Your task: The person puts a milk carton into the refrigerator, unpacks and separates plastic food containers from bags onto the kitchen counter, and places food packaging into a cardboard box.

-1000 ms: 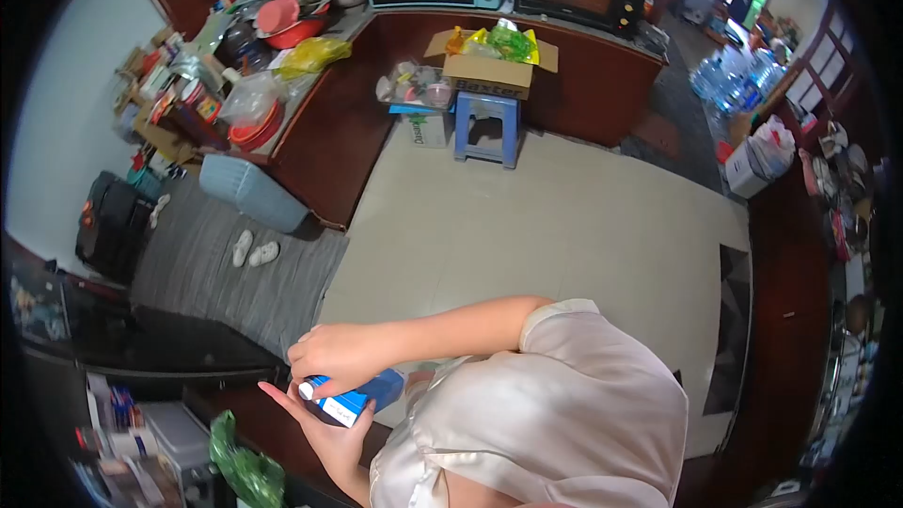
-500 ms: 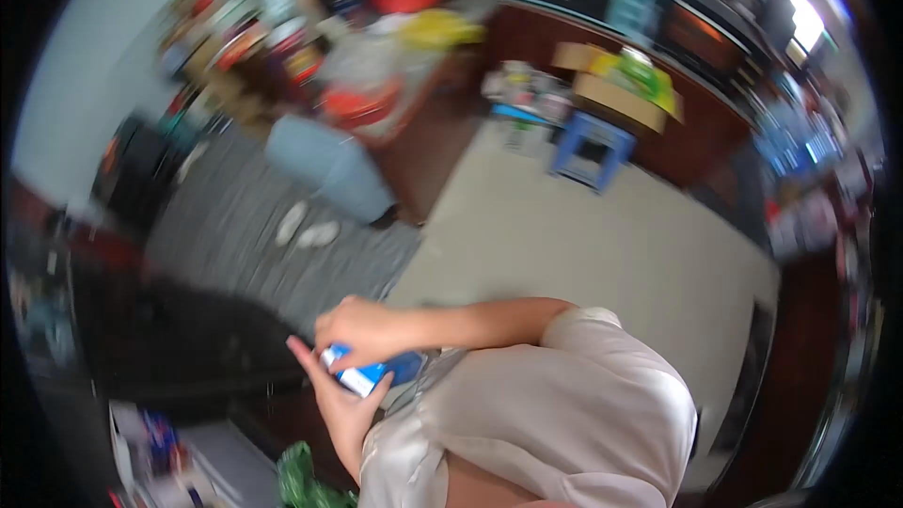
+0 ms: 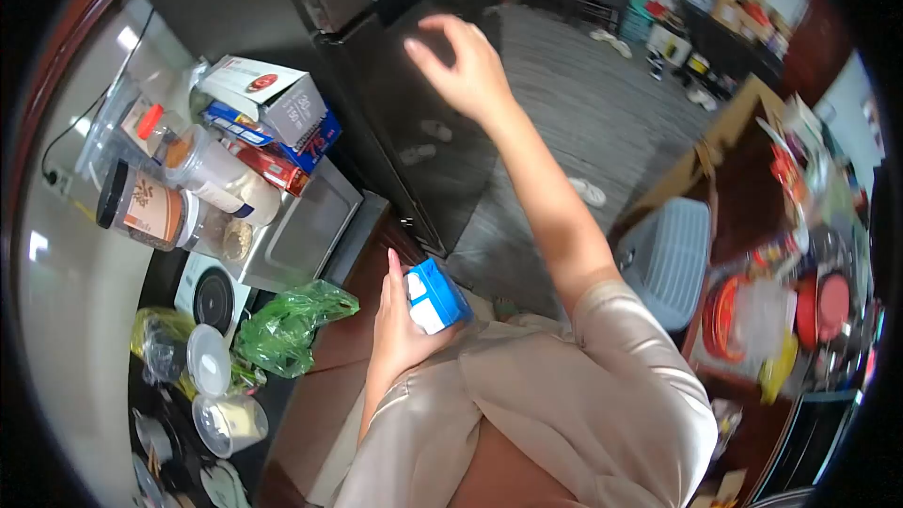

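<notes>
My left hand (image 3: 399, 322) holds a small blue-and-white carton (image 3: 438, 297) close to my body at waist height. Its fingers lie along the carton's left side, and its thumb is hidden. My right hand (image 3: 463, 71) is stretched forward, empty, thumb and fingers apart and slightly curved. It is nearest to the dark glossy refrigerator (image 3: 390, 99), whose upper door carries a white flower print. From this angle I cannot tell whether the hand touches the door.
At left, a microwave (image 3: 315, 223) bears boxes (image 3: 268, 99) and several jars (image 3: 141, 207). A green plastic bag (image 3: 287, 325) and plastic tubs (image 3: 229, 423) stand on the counter. At right are a lidded grey bin (image 3: 666, 259) and a cluttered table. Slippers (image 3: 588, 192) lie on the grey floor.
My view has swung left from the room to the refrigerator and counter. My right hand has left the carton and reached forward; the carton remains in my left hand.
</notes>
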